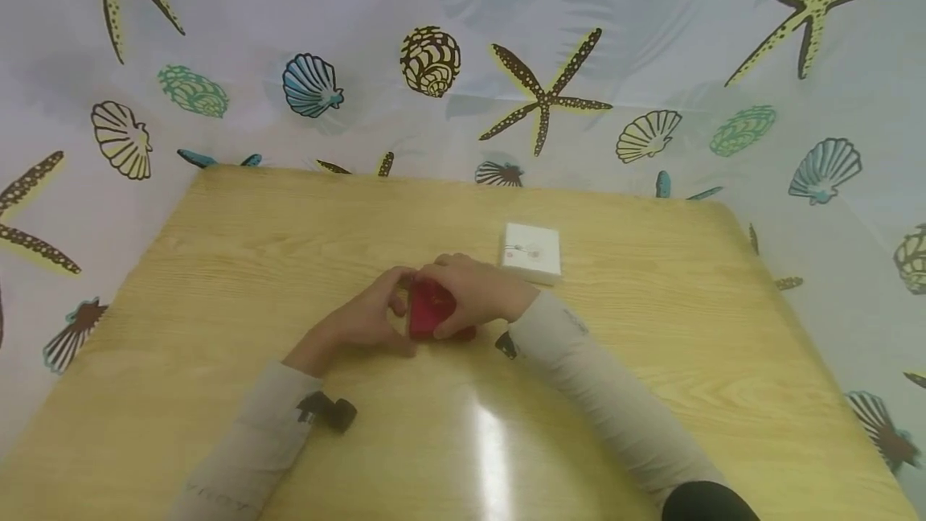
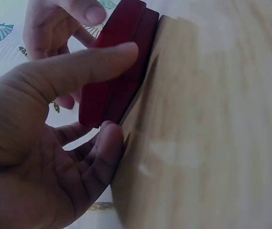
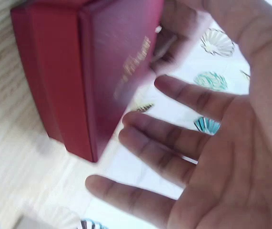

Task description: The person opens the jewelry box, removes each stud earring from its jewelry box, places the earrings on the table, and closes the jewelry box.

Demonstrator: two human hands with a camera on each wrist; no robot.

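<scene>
A red lidded box [image 1: 430,305] with gold lettering on top stands on the table, in front of me. My left hand [image 1: 367,313] holds its left end. In the left wrist view the thumb [image 2: 109,62] lies across the near side, and the other fingers curl behind the end. Over the right part of the box is my right hand [image 1: 473,292]. Its fingers [image 3: 169,157] are spread and nearly straight in the right wrist view, with a gap between them and the lettered lid [image 3: 119,62].
A flat white box [image 1: 532,251] with a small printed design lies behind and right of my right hand. The wooden table [image 1: 615,376] reaches back to a cloth [image 1: 448,135] printed with shells and starfish, which also hangs at both sides.
</scene>
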